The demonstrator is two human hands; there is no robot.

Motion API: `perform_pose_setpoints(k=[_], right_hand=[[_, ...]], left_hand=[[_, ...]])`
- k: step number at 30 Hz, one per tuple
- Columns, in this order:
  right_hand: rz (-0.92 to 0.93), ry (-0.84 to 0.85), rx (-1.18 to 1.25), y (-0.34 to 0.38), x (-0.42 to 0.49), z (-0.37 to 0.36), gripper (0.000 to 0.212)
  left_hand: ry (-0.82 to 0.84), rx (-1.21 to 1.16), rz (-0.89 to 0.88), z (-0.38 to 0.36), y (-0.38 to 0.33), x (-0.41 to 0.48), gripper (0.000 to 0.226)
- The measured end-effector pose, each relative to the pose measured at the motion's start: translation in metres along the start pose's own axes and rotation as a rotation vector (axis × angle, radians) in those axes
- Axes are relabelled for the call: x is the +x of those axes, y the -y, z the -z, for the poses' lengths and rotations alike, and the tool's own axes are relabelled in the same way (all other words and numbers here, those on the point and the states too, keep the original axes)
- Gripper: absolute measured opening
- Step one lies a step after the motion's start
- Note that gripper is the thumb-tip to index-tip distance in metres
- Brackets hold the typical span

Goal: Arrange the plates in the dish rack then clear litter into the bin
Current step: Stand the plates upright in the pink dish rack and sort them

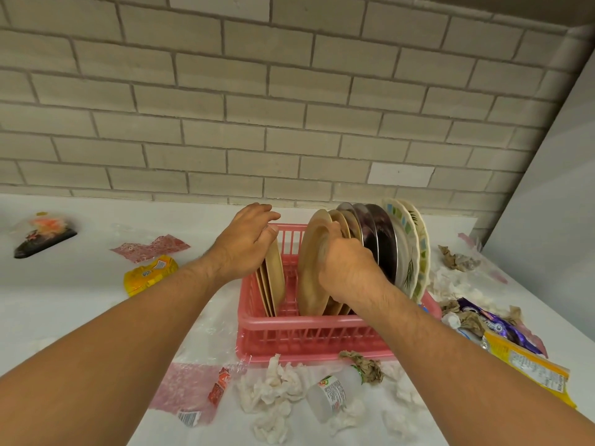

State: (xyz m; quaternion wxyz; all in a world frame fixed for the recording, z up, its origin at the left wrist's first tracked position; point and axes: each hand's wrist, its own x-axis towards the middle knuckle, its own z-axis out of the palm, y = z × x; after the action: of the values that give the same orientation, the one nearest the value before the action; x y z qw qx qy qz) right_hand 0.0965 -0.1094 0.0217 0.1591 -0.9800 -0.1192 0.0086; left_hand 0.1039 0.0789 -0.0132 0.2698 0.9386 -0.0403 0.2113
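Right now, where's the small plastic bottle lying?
In the head view, the plastic bottle lies on its side on the counter just in front of the pink dish rack, amid crumpled white tissues, below the right forearm.

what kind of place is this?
Likely a kitchen counter: a white counter against a brick wall, a pink dish rack full of upright plates, and food wrappers strewn around.
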Motion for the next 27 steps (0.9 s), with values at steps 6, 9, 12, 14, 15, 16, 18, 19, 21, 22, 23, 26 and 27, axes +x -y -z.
perform_pose_setpoints(k=[6, 9, 12, 14, 15, 16, 18, 19, 21, 22, 23, 26, 27], right_hand=[[-0.006, 0.044, -0.055, -0.002, -0.009, 0.006, 0.093], [0.004, 0.032, -0.050, -0.005, -0.010, 0.004, 0.091], [0.022, 0.015, -0.042, -0.008, -0.012, 0.003, 0.088], [0.026, 0.006, -0.050, -0.009, -0.012, 0.003, 0.086], [0.025, 0.000, -0.045, -0.010, -0.011, 0.004, 0.085], [0.025, -0.007, -0.040, -0.011, -0.010, 0.004, 0.084], [0.030, -0.028, -0.042, -0.012, -0.009, 0.005, 0.078], [0.036, -0.044, -0.047, -0.012, -0.009, 0.006, 0.074], [0.064, -0.079, -0.075, -0.012, -0.009, 0.012, 0.060], [0.085, -0.105, -0.095, -0.011, -0.010, 0.016, 0.051], [0.110, -0.135, -0.108, -0.009, -0.011, 0.019, 0.043], [0.196, -0.206, -0.074, -0.003, -0.013, 0.021, 0.035], [0.219, -0.200, -0.044, -0.001, -0.014, 0.019, 0.034]], left_hand=[[0.002, 0.001, -0.002, -0.001, 0.000, 0.000, 0.040], [0.006, 0.005, 0.002, -0.001, 0.000, 0.001, 0.040], [0.001, 0.001, 0.000, -0.001, 0.001, 0.000, 0.040], [0.000, 0.000, -0.001, -0.001, 0.001, 0.000, 0.040], [0.001, 0.000, 0.001, -0.001, 0.001, 0.000, 0.040], [0.001, 0.000, 0.003, -0.001, 0.001, 0.000, 0.040], [0.003, -0.002, 0.005, -0.001, 0.001, 0.000, 0.040], [0.002, -0.004, 0.005, -0.001, 0.001, 0.000, 0.041], [-0.001, -0.014, 0.010, -0.001, -0.001, -0.001, 0.041], [-0.003, -0.025, 0.012, -0.001, -0.002, -0.001, 0.041], [-0.006, -0.042, 0.014, 0.000, -0.002, -0.002, 0.041], [-0.015, -0.127, 0.028, 0.001, -0.004, -0.004, 0.041], [-0.021, -0.163, 0.037, 0.002, -0.004, -0.005, 0.040]])
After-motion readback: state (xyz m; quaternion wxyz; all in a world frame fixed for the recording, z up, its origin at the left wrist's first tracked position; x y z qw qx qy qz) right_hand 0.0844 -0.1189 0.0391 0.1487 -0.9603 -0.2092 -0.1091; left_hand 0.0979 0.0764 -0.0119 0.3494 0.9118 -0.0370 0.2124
